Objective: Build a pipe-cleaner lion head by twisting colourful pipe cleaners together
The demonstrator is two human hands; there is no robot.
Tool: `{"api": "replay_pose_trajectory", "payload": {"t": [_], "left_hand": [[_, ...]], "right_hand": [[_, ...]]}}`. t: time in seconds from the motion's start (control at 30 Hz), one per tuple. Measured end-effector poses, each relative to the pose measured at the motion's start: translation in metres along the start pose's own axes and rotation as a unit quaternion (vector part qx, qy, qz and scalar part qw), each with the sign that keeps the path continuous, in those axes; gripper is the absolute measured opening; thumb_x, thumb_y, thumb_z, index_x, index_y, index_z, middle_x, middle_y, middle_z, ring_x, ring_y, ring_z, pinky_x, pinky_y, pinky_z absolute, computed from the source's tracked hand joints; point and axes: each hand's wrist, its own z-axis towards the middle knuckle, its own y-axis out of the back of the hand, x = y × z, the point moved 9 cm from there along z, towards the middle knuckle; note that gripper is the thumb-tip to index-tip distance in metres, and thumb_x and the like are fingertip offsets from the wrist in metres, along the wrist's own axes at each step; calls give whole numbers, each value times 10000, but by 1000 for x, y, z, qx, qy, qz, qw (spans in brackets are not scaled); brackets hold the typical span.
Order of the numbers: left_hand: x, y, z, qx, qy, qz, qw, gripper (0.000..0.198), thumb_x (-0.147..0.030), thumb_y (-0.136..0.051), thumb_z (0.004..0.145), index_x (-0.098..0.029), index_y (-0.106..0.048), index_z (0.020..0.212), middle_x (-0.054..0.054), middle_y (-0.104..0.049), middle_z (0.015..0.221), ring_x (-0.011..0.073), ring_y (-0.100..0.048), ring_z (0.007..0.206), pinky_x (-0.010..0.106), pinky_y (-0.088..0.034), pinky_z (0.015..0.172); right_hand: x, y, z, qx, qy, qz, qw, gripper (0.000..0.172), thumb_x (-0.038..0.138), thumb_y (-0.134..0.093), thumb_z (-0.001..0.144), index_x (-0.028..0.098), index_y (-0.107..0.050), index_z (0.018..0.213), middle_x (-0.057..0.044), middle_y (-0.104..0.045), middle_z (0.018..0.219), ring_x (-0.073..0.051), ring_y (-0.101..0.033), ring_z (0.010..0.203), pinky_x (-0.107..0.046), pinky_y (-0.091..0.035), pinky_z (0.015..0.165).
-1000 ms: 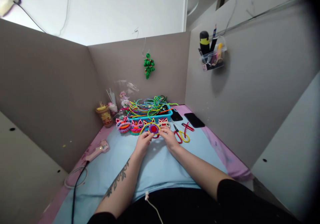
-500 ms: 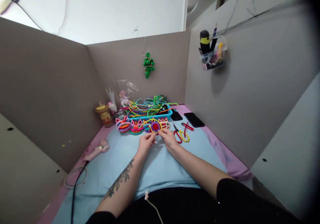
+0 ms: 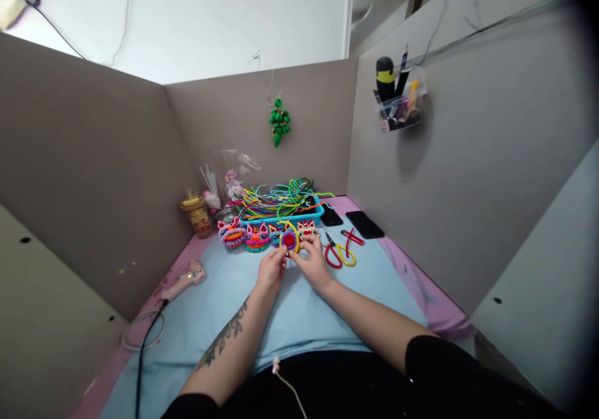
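A round coil of fuzzy pipe cleaner, red in the middle with purple around it, is held up over the blue cloth. A yellow strand curves along its upper and right edge. My left hand pinches the coil at its lower left. My right hand has its thumb at the lower right and its fingers by the yellow strand. Just behind stands a row of pipe-cleaner animal heads, among them a purple and orange one, a pink one and a white and red one.
A blue tray heaped with pipe cleaners stands behind. Scissors, a red-handled tool and a phone lie right. A pink glue gun with its cable lies left, near a lidded cup. Grey partitions enclose the table.
The yellow strand, a wide loop around the coil before, now lies closer along its right side. My right hand's fingers have risen, and my left hand has shifted slightly left.
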Motion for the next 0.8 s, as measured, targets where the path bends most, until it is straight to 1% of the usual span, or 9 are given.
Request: {"api": "replay_pose_trajectory", "payload": {"t": [0.07,0.13,0.23,0.33,0.47,0.63,0.8], "left_hand": [[-2,-1,0,7,-12,20,1000,348,-422,-740,577,-126,-586,676,-63,-451,471,26,-354,387,163,-201,383],[-3,-4,-1,22,-22,42,999,349,-446,-713,603,-128,-582,662,-51,-473,489,32,-358,394,172,-202,387],[-6,-12,-3,59,-40,92,993,350,-469,-667,639,-129,-583,642,-26,-520,524,40,-360,404,184,-205,395],[-9,-20,-7,87,-69,167,980,321,-443,-648,653,-126,-603,629,-15,-530,505,53,-362,416,192,-223,416],[-18,-24,-11,87,-125,235,960,292,-409,-611,682,-131,-620,596,-7,-533,483,79,-393,440,204,-272,456],[-26,-25,-16,73,-176,287,939,260,-369,-583,706,-144,-651,594,3,-550,491,107,-438,472,217,-314,492],[-28,-29,-18,85,-218,333,914,267,-343,-545,733,-156,-634,566,-3,-549,495,111,-444,493,215,-312,509]], "right_hand": [[12,4,0,-8,39,-21,999,129,289,-677,664,199,-590,631,-70,-466,1061,-244,-453,1083,-411,-328,987],[15,4,2,5,49,-8,999,125,280,-663,679,198,-581,632,-70,-471,1068,-240,-456,1083,-408,-334,986],[4,-2,5,32,16,41,999,90,265,-635,692,196,-585,663,-70,-483,1054,-224,-490,1029,-383,-398,923],[-10,-5,7,38,-25,77,996,81,276,-614,700,196,-603,712,-72,-479,1062,-219,-496,1019,-359,-431,872],[-11,-5,8,44,-33,86,995,88,282,-612,703,196,-593,699,-75,-478,1084,-223,-483,1050,-360,-407,905],[-2,-4,9,51,3,48,998,65,250,-584,716,202,-563,677,-72,-478,1112,-235,-445,1094,-405,-352,966],[-4,-4,9,36,21,49,998,85,247,-554,740,201,-531,672,-80,-458,1092,-233,-450,1080,-404,-375,947]]}}
